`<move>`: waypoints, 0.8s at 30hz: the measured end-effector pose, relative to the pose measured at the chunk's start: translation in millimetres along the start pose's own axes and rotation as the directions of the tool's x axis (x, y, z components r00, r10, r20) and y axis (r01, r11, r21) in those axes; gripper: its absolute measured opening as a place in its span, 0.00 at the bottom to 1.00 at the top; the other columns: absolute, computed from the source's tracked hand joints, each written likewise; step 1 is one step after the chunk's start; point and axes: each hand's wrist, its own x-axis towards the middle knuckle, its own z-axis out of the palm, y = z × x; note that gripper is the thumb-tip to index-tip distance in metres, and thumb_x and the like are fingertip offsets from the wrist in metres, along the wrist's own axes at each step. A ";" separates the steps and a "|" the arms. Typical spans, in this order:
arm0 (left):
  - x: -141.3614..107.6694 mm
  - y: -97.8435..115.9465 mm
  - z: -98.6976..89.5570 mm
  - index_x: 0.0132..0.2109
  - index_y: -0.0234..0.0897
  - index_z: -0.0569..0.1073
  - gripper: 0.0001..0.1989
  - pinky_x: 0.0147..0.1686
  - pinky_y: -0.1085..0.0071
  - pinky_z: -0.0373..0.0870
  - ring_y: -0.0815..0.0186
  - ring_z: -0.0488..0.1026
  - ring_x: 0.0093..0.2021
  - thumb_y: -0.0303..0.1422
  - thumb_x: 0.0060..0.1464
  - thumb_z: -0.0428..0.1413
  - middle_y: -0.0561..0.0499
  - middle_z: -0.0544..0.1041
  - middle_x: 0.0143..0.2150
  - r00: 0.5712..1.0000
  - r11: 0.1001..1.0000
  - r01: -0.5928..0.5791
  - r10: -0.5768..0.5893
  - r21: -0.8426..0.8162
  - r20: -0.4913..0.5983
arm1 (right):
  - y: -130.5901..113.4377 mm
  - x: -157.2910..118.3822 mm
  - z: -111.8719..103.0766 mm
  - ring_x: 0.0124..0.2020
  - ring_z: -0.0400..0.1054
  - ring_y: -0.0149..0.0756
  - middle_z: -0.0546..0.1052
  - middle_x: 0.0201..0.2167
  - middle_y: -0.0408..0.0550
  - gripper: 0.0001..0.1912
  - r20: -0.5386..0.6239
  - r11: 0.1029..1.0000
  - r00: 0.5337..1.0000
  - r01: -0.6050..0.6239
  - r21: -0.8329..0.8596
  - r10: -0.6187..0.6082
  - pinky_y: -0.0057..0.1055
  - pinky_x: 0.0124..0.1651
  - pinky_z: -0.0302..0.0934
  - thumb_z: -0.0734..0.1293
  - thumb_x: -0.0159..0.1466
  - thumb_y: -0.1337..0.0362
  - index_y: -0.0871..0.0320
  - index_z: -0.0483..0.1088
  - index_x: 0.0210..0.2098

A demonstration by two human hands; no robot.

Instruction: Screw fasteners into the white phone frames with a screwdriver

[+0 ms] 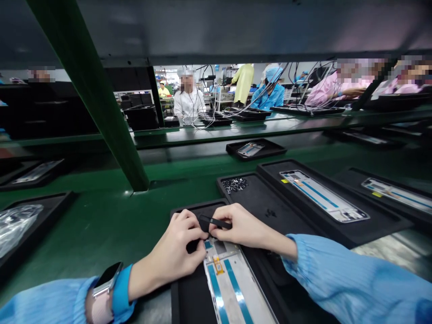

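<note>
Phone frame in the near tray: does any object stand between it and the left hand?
Nothing visible: the left hand is at the phone frame, near its far left corner. The right hand, holding a black tool, is alongside.

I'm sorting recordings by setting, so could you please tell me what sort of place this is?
Probably an electronics assembly line: what look like phone frames lie in black trays, small loose parts sit nearby, and several co-workers appear beyond.
</note>
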 end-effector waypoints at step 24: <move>-2.2 8.4 -13.4 0.37 0.33 0.70 0.08 0.44 0.53 0.58 0.53 0.63 0.46 0.23 0.52 0.48 0.43 0.73 0.36 0.914 0.831 -0.351 0.203 0.431 0.353 | 4.0 3.3 -2.0 0.14 0.58 0.24 0.66 0.14 0.43 0.28 -0.178 0.879 0.964 -0.095 0.466 0.199 0.22 0.18 0.52 0.57 0.61 0.46 0.65 0.71 0.24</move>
